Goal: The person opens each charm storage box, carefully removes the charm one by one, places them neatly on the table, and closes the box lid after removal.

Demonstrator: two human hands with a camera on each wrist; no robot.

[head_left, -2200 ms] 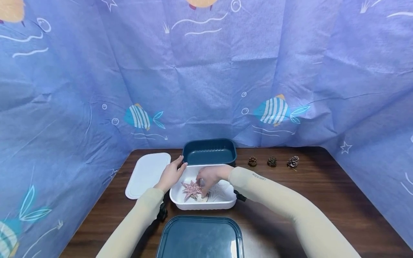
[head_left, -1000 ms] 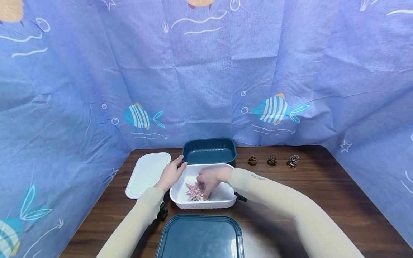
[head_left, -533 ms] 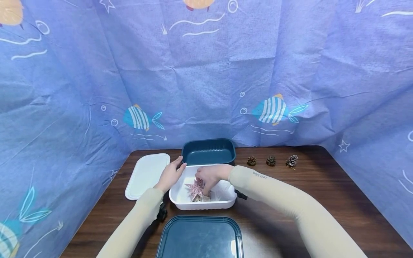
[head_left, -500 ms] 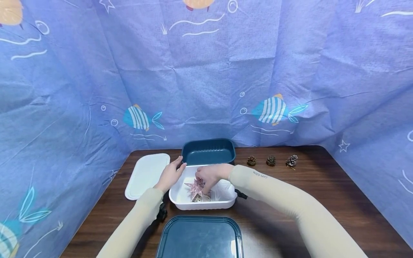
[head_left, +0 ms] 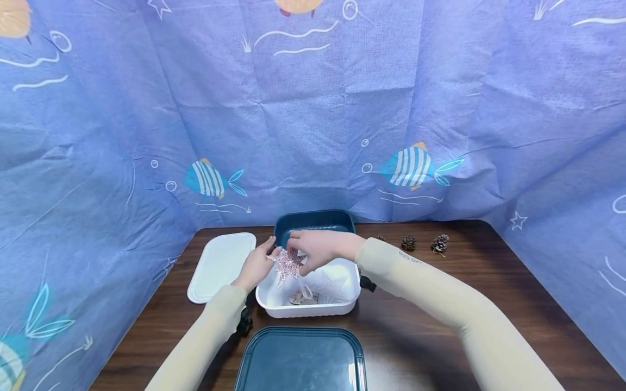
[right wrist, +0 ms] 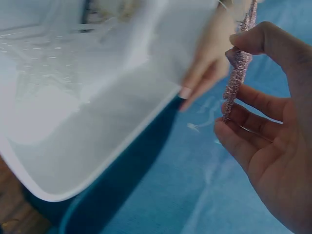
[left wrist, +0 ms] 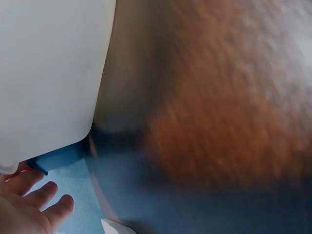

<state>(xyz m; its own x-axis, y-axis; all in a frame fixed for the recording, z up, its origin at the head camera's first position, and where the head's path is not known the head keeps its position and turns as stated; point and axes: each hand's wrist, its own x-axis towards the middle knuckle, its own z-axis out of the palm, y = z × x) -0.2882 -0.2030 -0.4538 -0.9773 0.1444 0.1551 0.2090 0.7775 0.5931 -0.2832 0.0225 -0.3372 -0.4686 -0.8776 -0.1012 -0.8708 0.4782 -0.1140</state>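
Observation:
My right hand (head_left: 318, 250) pinches a pink glittery star ornament (head_left: 287, 264) between thumb and fingers, above the white plastic container (head_left: 313, 311). The right wrist view shows the star ornament (right wrist: 239, 73) edge-on, with a pale ribbon loop (head_left: 305, 292) hanging from it in the head view. My left hand (head_left: 255, 267) rests at the container's far left corner. In the left wrist view, several loosely bent left fingers (left wrist: 41, 196) lie beside its rim. Inside the container are a pale star shape (head_left: 331, 288) and a small brownish piece (head_left: 298, 297) that I cannot identify.
A dark blue container (head_left: 313, 220) stands behind the white one. A white lid (head_left: 221, 266) lies to the left, a dark blue lid (head_left: 300, 358) in front. Three pinecones stand at the back right, including a frosted pinecone (head_left: 440, 243). A patterned curtain (head_left: 313, 136) surrounds the table.
My right hand has lifted the pink star ornament from the white container's floor to above its far rim, uncovering the brownish piece. The left hand has stayed at the corner.

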